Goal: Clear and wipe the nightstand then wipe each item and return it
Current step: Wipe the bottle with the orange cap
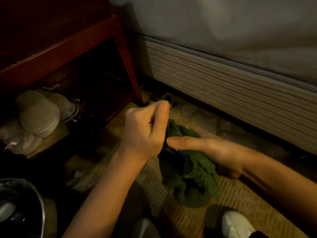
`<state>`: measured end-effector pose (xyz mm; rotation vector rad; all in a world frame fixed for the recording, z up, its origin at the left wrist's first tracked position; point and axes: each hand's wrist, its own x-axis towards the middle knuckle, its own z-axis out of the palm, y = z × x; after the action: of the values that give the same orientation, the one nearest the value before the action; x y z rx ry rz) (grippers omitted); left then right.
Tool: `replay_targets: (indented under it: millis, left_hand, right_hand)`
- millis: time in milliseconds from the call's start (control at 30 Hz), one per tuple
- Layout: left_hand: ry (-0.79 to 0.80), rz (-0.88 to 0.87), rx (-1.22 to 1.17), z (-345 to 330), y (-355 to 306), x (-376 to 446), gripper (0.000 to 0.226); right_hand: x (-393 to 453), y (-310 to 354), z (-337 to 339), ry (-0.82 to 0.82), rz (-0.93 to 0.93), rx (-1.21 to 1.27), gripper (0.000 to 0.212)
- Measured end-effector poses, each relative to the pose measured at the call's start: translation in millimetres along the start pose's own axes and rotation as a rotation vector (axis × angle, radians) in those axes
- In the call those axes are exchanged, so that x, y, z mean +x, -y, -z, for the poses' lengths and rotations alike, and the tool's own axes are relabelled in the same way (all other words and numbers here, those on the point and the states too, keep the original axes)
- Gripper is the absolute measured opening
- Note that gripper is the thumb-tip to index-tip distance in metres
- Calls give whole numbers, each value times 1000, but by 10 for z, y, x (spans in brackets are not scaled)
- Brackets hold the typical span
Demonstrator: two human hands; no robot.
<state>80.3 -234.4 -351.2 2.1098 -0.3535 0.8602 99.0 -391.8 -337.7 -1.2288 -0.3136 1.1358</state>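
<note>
Down on the ribbed tan carpet [228, 189], in the narrow strip between the red-brown wooden nightstand [61, 47] and the bed's ridged grey base [223, 83], there's not much elbow room. The left hand [145, 127] is curled tight round a small dark item (can't make out what). The right hand [214, 152] holds a fuzzy green cloth [197, 172] against it, thumb straight, other fingers hidden. Pale round slippers [39, 115] in crinkly plastic sit on the nightstand's lower shelf, well apart.
</note>
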Motion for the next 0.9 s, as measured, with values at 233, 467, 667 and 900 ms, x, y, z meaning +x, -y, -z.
replay_targets:
  millis: [233, 467, 667, 900]
  left_hand:
    - [350, 677, 310, -131, 17, 44, 53]
    - [75, 86, -150, -166, 32, -58, 43]
    - [106, 60, -349, -125, -17, 8, 50]
    - [225, 332, 170, -182, -11, 54, 48]
  right_hand:
    - [21, -20, 2, -467, 306, -1482, 44]
    - [39, -60, 222, 202, -191, -16, 54]
    - [-10, -82, 209, 359, -261, 202, 34]
    - [-1, 122, -87, -501, -32, -1139, 34]
